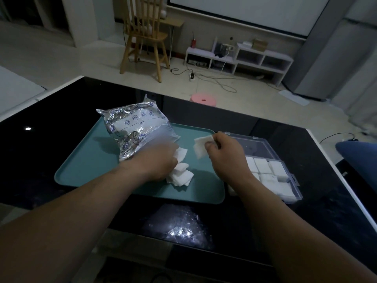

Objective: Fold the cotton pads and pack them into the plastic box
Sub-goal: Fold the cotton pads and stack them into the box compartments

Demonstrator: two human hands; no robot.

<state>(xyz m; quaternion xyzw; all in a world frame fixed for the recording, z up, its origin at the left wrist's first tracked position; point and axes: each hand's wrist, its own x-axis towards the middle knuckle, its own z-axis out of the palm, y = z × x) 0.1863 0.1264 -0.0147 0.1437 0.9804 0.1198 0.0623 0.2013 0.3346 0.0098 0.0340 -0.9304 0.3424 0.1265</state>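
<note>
I am watching the right hand (221, 149) working just right of the frame's centre, thumb and fingers curling in and pinching a white cotton pad (201, 147). The pad is hanging clear of the surface, above the right part of the teal tray (91, 166).

The left hand (161, 162) is reaching to the centre of the frame and lying against a heap of loose cotton pads (180, 171) on the tray. It is blurred, its fingertips are hiding among the pads, and I cannot tell whether it is gripping any of them.

Just behind that hand, a silvery foil bag (134, 127) with blue print is sitting on the tray's far left part, its open clear end pointing at the heap.

The clear plastic box (297, 196) is lying right of centre, just beside the tray's right edge, its hinged lid (259, 145) lying open toward the top of the frame. Folded pads (265, 170) are lining its near half in rows, and my right forearm is covering its left edge.

Everything is resting on a glossy black table (51, 139), and a sheet of bubble wrap (179, 227) is lying at lower centre, in front of the tray.

Beyond the table, a pink stool (203, 99) is showing above centre, and a wooden chair (144, 35) is standing near the top.
</note>
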